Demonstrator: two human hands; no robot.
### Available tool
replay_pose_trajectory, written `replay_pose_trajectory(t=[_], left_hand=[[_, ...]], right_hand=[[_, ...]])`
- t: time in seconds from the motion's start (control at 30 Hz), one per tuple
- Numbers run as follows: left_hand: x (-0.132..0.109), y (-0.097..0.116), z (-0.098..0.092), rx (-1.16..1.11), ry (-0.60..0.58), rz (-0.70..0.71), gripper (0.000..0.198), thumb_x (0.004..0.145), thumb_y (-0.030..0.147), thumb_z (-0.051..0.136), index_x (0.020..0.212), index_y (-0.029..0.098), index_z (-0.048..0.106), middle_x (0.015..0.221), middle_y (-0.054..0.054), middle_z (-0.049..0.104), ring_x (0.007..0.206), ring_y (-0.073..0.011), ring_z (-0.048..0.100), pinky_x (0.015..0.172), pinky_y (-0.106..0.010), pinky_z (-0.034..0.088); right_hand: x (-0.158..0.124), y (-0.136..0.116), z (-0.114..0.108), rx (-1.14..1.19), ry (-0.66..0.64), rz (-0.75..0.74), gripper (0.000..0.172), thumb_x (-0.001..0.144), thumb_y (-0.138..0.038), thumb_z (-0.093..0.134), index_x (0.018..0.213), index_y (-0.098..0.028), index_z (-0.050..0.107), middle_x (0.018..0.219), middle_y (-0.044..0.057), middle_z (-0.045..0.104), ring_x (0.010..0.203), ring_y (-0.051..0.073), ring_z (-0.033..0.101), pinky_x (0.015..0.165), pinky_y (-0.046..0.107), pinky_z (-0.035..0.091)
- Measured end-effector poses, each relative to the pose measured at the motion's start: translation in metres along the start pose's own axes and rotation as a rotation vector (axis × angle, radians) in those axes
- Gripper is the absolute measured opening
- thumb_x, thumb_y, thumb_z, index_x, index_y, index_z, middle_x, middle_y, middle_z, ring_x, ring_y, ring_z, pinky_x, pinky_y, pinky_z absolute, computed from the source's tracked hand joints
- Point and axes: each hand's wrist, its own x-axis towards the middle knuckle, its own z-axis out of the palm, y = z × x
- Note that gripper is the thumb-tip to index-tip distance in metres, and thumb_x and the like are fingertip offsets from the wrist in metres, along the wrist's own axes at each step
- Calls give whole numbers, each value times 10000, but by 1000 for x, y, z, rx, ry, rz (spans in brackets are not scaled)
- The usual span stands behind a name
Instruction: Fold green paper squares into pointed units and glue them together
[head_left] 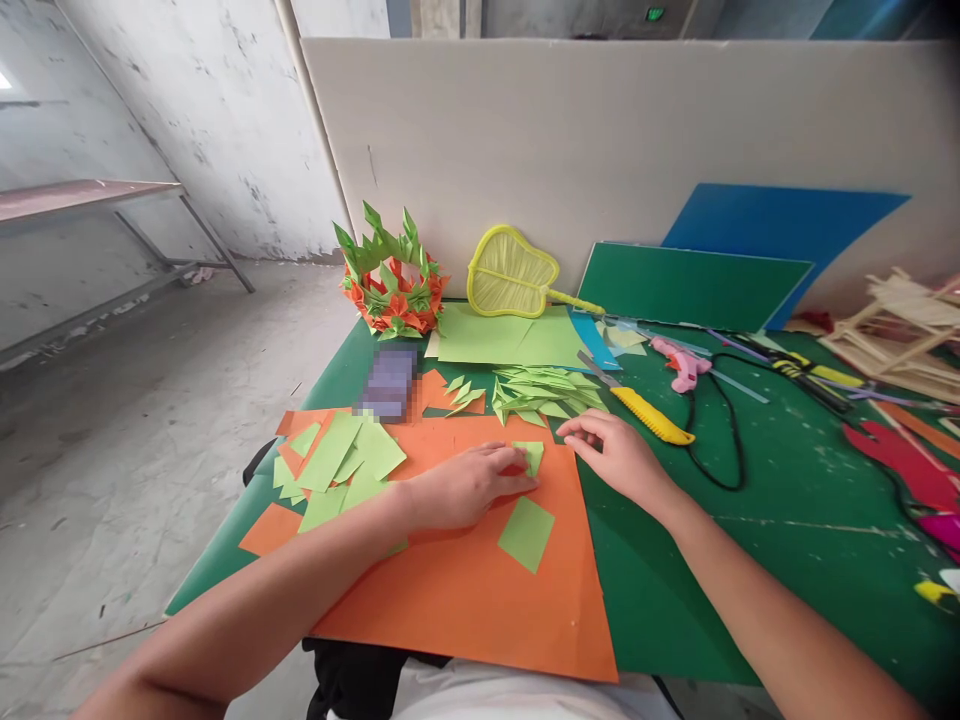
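My left hand [469,488] rests on a large orange sheet [495,600], its fingers and thumb closed on the edge of a small green paper piece [535,455]. That piece looks folded. Just to the right, my right hand [619,455] hovers with its fingers loosely bent and apart, holding nothing I can see. Below the left hand lies a flat green paper square [527,534]. Beyond both hands is a pile of folded green paper leaves [544,392], with several more leaves [461,392] to its left.
Green paper squares [352,450] are heaped at left. A yellow utility knife [652,415] and a pink glue gun [681,363] lie right. Behind stand an orange-and-green paper crown [397,285] and a yellow fan [510,272]. A blurred-out rectangular object [390,383] lies near the left edge.
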Motion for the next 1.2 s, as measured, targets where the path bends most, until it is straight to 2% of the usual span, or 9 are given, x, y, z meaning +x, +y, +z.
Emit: replay_pose_trajectory(t=[0.07, 0.23, 0.33, 0.43, 0.6, 0.7, 0.87, 1.2], left_hand=[[0, 4, 0, 1, -20, -8, 508, 858, 89, 440, 1341, 241, 478, 1347, -104, 460, 1250, -275, 442, 1019, -380, 409], [0, 10, -1, -49, 14, -2, 489, 888, 111, 400, 1363, 218, 441, 1358, -110, 438, 1176, -260, 493, 982, -370, 434], [1, 11, -1, -49, 9, 16, 496, 874, 96, 399, 1358, 190, 447, 1374, -113, 447, 1229, -262, 458, 1008, -371, 425], [3, 10, -2, -41, 8, 59, 534, 836, 51, 392, 1360, 148, 438, 1383, -114, 471, 1299, -251, 395, 1083, -379, 366], [4, 10, -1, -38, 24, 90, 529, 824, 45, 383, 1347, 104, 442, 1353, -111, 513, 1295, -254, 391, 1099, -397, 349], [4, 10, 0, -38, 25, 73, 529, 825, 69, 405, 1349, 125, 442, 1347, -99, 519, 1280, -260, 396, 1081, -411, 362], [4, 13, 1, -38, 16, 28, 554, 822, 77, 407, 1367, 174, 424, 1355, -74, 515, 1275, -249, 394, 1073, -413, 356], [4, 17, 4, 35, -30, -61, 550, 823, 137, 447, 1370, 183, 418, 1390, -100, 449, 1238, -265, 427, 1046, -409, 373]], right_hand=[[0, -2, 3, 8, -17, -11, 190, 881, -261, 504, 895, -223, 689, 870, 44, 634, 702, 169, 561, 626, 296, 458], [-1, -9, 12, 14, -49, -51, 197, 895, -274, 509, 918, -231, 699, 891, 46, 653, 808, 193, 587, 682, 309, 481], [0, -11, 15, 29, -45, -47, 163, 877, -255, 538, 903, -217, 694, 869, 41, 650, 769, 179, 584, 678, 304, 486], [1, -12, 17, 50, -33, -35, 145, 856, -237, 562, 925, -206, 686, 863, 41, 645, 760, 171, 591, 667, 289, 491], [2, -13, 21, 39, -18, -52, 133, 821, -234, 598, 924, -208, 679, 876, 46, 645, 784, 178, 601, 661, 284, 492], [2, -15, 23, 59, 2, -54, 119, 806, -225, 603, 905, -207, 667, 866, 40, 657, 774, 174, 600, 653, 277, 488], [1, -19, 27, 154, 29, 20, 122, 817, -235, 576, 907, -205, 652, 779, 9, 668, 601, 131, 551, 574, 247, 467], [0, -25, 29, 132, 48, 65, 286, 781, -244, 586, 1041, -192, 693, 743, 13, 694, 588, 135, 560, 567, 243, 462]])
